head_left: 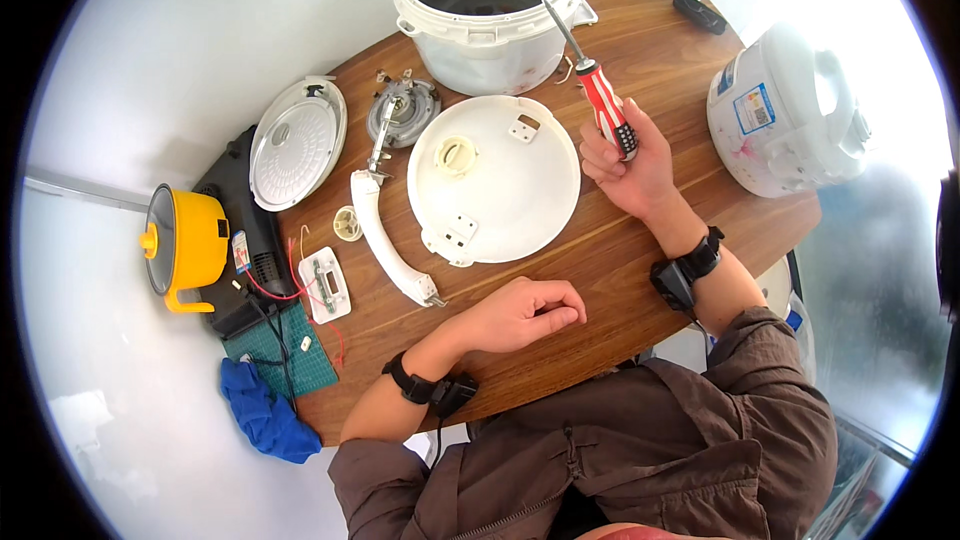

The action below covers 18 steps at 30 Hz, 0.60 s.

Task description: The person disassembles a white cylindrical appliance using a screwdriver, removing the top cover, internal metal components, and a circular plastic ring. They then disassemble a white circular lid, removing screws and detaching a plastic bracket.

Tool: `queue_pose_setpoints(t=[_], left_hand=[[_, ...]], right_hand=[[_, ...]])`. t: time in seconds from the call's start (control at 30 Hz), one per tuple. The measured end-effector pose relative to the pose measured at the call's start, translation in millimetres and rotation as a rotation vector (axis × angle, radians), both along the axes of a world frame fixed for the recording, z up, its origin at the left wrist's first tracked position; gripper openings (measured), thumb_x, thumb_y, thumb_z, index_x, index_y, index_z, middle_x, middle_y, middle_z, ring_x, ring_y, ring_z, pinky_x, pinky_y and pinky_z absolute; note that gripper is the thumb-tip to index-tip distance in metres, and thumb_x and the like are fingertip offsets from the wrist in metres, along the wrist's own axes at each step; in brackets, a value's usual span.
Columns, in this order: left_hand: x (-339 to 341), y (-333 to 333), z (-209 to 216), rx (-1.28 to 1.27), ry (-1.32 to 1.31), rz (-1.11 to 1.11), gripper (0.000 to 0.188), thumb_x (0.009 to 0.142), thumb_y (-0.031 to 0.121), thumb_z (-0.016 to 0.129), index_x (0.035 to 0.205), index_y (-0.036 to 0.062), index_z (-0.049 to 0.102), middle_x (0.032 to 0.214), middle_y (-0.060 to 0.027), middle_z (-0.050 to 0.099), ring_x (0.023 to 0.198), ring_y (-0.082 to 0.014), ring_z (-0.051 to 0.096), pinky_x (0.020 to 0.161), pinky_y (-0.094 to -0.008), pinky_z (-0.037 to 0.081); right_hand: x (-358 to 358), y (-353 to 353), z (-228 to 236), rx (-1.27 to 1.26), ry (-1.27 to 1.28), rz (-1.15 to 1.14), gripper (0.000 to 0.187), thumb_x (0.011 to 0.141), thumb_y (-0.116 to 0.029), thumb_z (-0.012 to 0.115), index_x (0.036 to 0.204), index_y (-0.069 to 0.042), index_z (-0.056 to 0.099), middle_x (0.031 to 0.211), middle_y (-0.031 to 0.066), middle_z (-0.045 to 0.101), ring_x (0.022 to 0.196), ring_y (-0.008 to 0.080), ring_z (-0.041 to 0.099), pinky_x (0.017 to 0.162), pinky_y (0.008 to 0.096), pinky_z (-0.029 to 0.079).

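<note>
In my right hand point(640, 160) is a screwdriver point(604, 100) with a red, white and black handle, its metal shaft slanting up and left. My fingers wrap round the handle above the table. Close to the table's near edge, my left hand point(525, 315) rests with its fingers curled in, and nothing shows in it. Between the hands and the pot lies a round white lid cover point(520, 200), with slots and a cream ring point(456, 155) on it. A curved white handle point(380, 240) lies left of the cover, touching or close to a metal bracket point(379, 145).
A white cooker body point(490, 40) stands at the back. Leftward are a grey metal part point(410, 110), a round inner lid point(298, 143), a wired white panel point(325, 285), a yellow pot point(195, 245), and a blue cloth point(265, 410). A white rice cooker point(770, 120) stands right.
</note>
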<state>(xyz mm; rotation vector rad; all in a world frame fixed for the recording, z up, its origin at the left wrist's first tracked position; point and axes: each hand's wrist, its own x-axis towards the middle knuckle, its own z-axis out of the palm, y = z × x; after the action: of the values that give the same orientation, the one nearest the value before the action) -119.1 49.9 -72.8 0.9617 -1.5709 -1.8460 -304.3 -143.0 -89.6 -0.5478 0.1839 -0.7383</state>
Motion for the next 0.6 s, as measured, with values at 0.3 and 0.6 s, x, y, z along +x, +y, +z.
queue_pose_setpoints(t=[0.3, 0.6], left_hand=[[0.3, -1.6, -2.4, -0.037, -0.073, -0.024, 0.018, 0.107, 0.021, 0.057, 0.11, 0.0056, 0.067, 0.088, -0.0021, 0.066, 0.077, -0.012, 0.056, 0.072, -0.0293, 0.047], [3.2, -1.2, -2.1, -0.106, 0.002, 0.003, 0.02, 0.106, 0.021, 0.058, 0.108, 0.004, 0.068, 0.096, -0.0055, 0.073, 0.087, -0.0163, 0.066, 0.081, -0.0328, 0.052]], right_hand=[[5.4, 4.8, 6.3, 0.004, 0.06, -0.024, 0.036, 0.11, -0.041, 0.045, 0.096, -0.009, 0.053, 0.067, 0.002, 0.048, 0.053, 0.0072, 0.035, 0.049, 0.0231, 0.028], [3.3, 7.2, -0.4, -0.009, 0.025, 0.024, 0.039, 0.11, -0.043, 0.044, 0.124, -0.008, 0.055, 0.066, -0.0006, 0.042, 0.053, 0.0082, 0.034, 0.052, 0.0254, 0.028]])
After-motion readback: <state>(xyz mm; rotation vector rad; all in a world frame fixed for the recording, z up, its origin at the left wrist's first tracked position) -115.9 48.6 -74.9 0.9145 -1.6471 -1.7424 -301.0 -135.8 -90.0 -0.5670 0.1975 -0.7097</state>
